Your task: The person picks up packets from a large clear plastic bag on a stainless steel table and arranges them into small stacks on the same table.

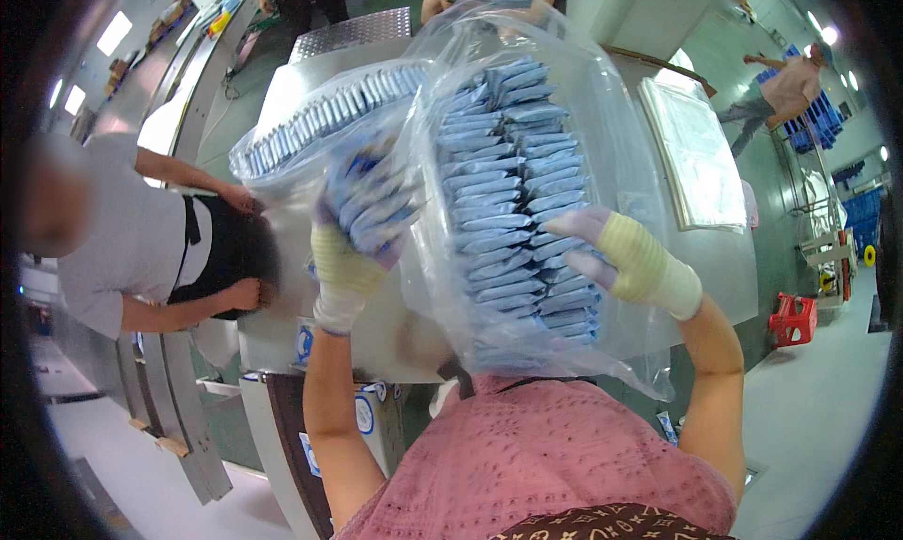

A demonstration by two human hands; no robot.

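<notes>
A large clear plastic bag (616, 117) lies open in front of me, with two long rows of small blue sealed packets (489, 206) packed inside. My left hand (346, 262), in a pale glove with a yellowish band, is closed around a bunch of blue packets (376, 206), blurred by motion, left of the bag. Over the right row, my right hand (625, 253), gloved alike, has its thumb and fingers apart and holds nothing visible. Its fingertips are at the packets; whether they touch cannot be made out.
Another clear bag of blue packets (320, 117) lies at the far left of the metal table (724, 267). Flat clear bags (691, 154) are stacked at right. A person (141, 211) stands close on the left. A red stool (793, 320) is on the floor at right.
</notes>
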